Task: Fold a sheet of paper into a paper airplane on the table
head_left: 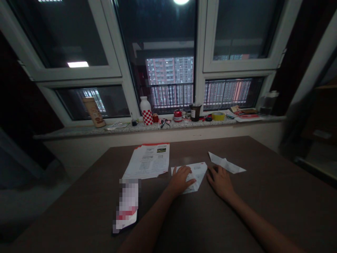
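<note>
dark tabletop [265,203], folded paper [199,171] under left hand [180,180], right hand [221,182] beside it

Your L hand [181,180] hides pt of the folded paper [200,172]; print's too small to read, same w/ the paper stack [149,161]. Phone screen [128,203] pixelated, can't ID content. Your forearms [254,216] cut off @ btm edge. Sill clutter [164,122] blurry.
</note>
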The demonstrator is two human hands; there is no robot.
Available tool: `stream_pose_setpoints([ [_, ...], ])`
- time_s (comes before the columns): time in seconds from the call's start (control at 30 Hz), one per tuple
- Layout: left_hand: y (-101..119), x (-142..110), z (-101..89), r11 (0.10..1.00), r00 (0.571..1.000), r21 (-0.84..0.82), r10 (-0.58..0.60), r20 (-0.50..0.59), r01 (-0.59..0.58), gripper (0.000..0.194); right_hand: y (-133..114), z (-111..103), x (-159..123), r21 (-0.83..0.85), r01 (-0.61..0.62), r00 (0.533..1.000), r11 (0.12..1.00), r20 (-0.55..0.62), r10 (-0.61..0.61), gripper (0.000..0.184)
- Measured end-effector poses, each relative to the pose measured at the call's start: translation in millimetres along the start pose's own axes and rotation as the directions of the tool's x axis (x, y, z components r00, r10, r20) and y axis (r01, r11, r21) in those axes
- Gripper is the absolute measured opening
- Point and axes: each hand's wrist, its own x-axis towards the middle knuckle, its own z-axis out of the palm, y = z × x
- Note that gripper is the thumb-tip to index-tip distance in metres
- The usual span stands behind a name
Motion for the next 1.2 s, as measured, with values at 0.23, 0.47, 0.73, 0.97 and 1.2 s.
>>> stream_pose_setpoints([
  [0.23,1,1,-1.0,1.000,1.000,-0.005,0.016,-0.024,-0.016,0.022,-8,-11,-6,0.163,0.279,0.959,0.946,-0.004,-0.282,0.038],
  [0.47,3,1,-6.7,1.000,0.998,0.000,0.017,-0.053,-0.017,0.015,-17,-20,-12,0.257,0.442,0.878,0.860,0.072,-0.473,0.033],
  [0.73,3,-1,-23.7,0.998,0.994,-0.052,0.049,0.095,-0.045,0.029,-21,-20,-15,0.276,0.373,0.903,0.886,0.110,-0.414,0.033],
  [0.97,6,-6,-29.3,0.984,0.944,-0.145,0.143,0.297,-0.104,0.094,-19,-19,-14,0.251,0.319,0.923,0.914,0.135,-0.360,0.036],
  [1.2,6,-5,-32.4,0.978,0.933,-0.183,0.156,0.326,-0.099,0.080,-14,-18,-13,0.272,0.317,0.924,0.909,0.129,-0.361,0.033],
])
